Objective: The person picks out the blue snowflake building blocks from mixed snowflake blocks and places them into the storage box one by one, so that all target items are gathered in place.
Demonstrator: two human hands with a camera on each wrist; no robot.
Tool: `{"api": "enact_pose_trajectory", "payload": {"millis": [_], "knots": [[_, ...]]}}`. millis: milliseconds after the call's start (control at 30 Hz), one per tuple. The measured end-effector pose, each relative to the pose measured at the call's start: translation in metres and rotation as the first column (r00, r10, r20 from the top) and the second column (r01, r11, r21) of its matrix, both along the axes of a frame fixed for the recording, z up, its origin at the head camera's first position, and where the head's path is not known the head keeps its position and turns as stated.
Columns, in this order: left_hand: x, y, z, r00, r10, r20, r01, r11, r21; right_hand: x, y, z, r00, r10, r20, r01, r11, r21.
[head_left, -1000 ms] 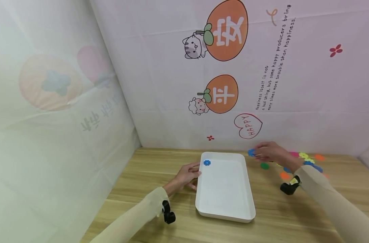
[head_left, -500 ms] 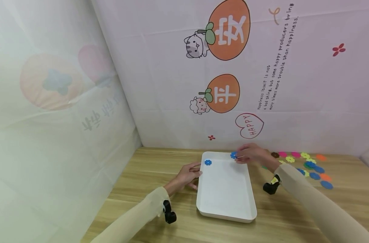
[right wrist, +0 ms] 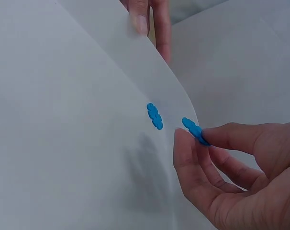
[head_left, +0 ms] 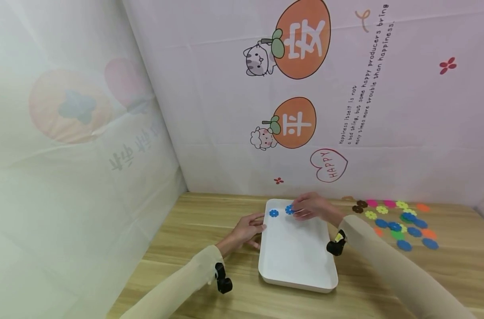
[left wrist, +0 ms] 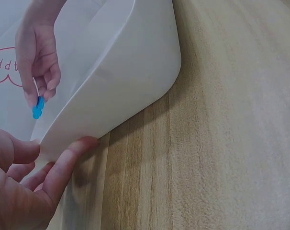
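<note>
A white rectangular tray (head_left: 297, 257) lies on the wooden table. My left hand (head_left: 245, 230) holds its left wall, thumb at the rim and fingers along the outside, as the left wrist view shows. Over the tray's far end, my right hand (head_left: 312, 206) pinches a blue snowflake-shaped plastic disc (right wrist: 193, 129) between thumb and fingers. The held disc appears tilted and above the tray floor. Another blue snowflake disc (head_left: 273, 213) lies inside, near the far left corner.
Right of the tray, several loose discs are scattered: blue (head_left: 414, 231), yellow (head_left: 382, 209), pink (head_left: 390, 204), brown (head_left: 358, 208) and orange (head_left: 428, 233). Some overlap. A printed cloth (head_left: 226, 110) hangs behind the table, and another pale cloth (head_left: 86, 199) borders the left side.
My right hand has carried the blue snowflake disc leftward from beside the scattered discs to over the tray's far end. The left hand stays at the tray's left wall.
</note>
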State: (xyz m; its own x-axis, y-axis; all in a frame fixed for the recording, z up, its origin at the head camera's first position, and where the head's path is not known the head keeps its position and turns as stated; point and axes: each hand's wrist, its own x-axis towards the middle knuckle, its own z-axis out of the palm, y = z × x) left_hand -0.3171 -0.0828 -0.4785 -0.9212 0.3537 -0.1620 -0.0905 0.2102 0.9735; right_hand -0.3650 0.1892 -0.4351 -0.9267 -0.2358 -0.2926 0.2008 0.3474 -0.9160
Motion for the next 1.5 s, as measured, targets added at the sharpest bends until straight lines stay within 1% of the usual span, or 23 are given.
{"api": "enact_pose_trajectory", "payload": {"millis": [167, 267, 400, 533, 667, 733, 967, 1167, 1267, 1400, 1500], "knots": [[0.0, 0.0, -0.002, 1.0, 0.0, -0.002, 0.0, 1.0, 0.003, -0.002, -0.012, -0.003, 1.0, -0.006, 0.019, 0.006, 1.0, -0.019], [-0.001, 0.0, -0.003, 1.0, 0.004, -0.004, -0.004, 1.0, 0.007, -0.002, -0.02, -0.004, 1.0, -0.018, 0.025, 0.018, 1.0, -0.011], [-0.001, -0.001, -0.004, 1.0, 0.003, -0.002, -0.003, 1.0, 0.008, -0.004, -0.028, -0.008, 1.0, -0.013, 0.029, 0.013, 1.0, -0.02], [-0.001, -0.002, -0.005, 1.0, 0.003, 0.001, -0.003, 1.0, 0.014, -0.007, -0.038, -0.016, 1.0, 0.019, 0.013, -0.019, 1.0, -0.009], [0.001, -0.004, -0.005, 1.0, 0.011, 0.008, -0.011, 1.0, 0.022, -0.006, -0.05, -0.023, 0.998, 0.053, -0.02, -0.053, 0.998, 0.025], [0.001, -0.004, -0.004, 1.0, 0.01, 0.009, -0.011, 1.0, 0.024, -0.005, -0.054, -0.026, 0.998, 0.048, -0.027, -0.047, 0.998, 0.033], [0.002, -0.002, 0.0, 1.0, 0.004, 0.002, -0.004, 1.0, 0.009, 0.0, -0.062, -0.031, 0.994, 0.06, -0.096, -0.048, 0.992, 0.121], [0.001, -0.001, -0.001, 1.0, 0.001, -0.013, -0.001, 1.0, 0.003, 0.003, -0.068, -0.029, 0.99, 0.049, -0.129, -0.025, 0.983, 0.184], [0.001, -0.001, -0.001, 1.0, -0.002, -0.011, 0.002, 1.0, 0.009, 0.002, -0.069, -0.029, 0.988, 0.051, -0.146, -0.012, 0.968, 0.252], [0.001, 0.0, -0.001, 1.0, -0.004, -0.011, 0.004, 1.0, 0.01, 0.002, -0.071, -0.028, 0.984, 0.066, -0.166, -0.006, 0.94, 0.341], [0.0, 0.001, -0.001, 1.0, 0.003, -0.007, -0.003, 1.0, 0.003, 0.002, -0.071, -0.028, 0.984, 0.071, -0.163, -0.007, 0.932, 0.363]]}}
